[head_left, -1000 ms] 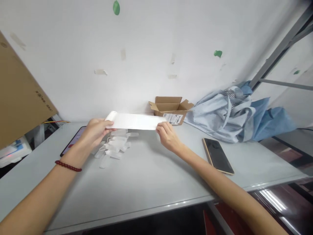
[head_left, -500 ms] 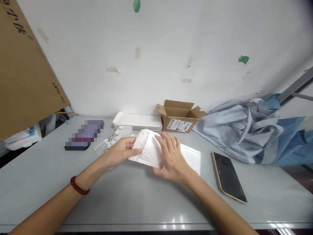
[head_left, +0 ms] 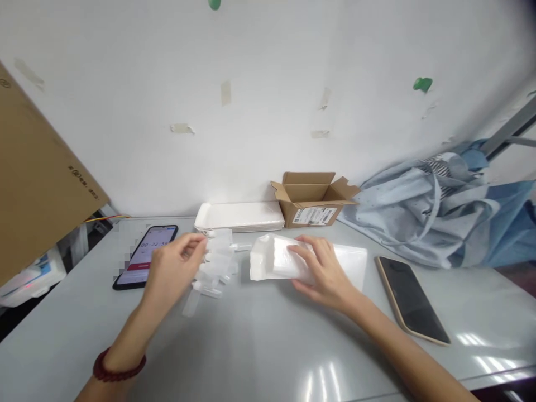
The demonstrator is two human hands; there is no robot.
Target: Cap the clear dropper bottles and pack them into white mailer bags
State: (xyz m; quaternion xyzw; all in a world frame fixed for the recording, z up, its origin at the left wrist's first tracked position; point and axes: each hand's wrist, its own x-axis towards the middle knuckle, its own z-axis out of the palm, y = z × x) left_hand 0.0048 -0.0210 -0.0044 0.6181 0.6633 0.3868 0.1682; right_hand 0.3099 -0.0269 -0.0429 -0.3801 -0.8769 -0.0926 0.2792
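My right hand [head_left: 320,273] is closed around a white padded envelope [head_left: 272,258], its open end facing left. Beneath it, another flat white envelope [head_left: 354,261] lies on the grey table [head_left: 234,352]. My left hand [head_left: 178,265] has thumb and fingertips pinched together beside a bunch of small translucent white tags [head_left: 215,265] with thin string loops. What sits between those fingertips is too small to make out. A dark red beaded bracelet [head_left: 119,365] circles the left wrist.
Behind the tags lies a stack of white envelopes [head_left: 240,215], next to an open cardboard box [head_left: 314,204]. A phone showing a timer [head_left: 146,254] is at left, a dark-screened phone [head_left: 414,298] at right. Pale blue cloth [head_left: 402,206] is heaped at back right.
My left hand has let go of the padded envelope and moved left to the tags. My right hand still holds the envelope, now slightly further right. The head view has shifted a little.
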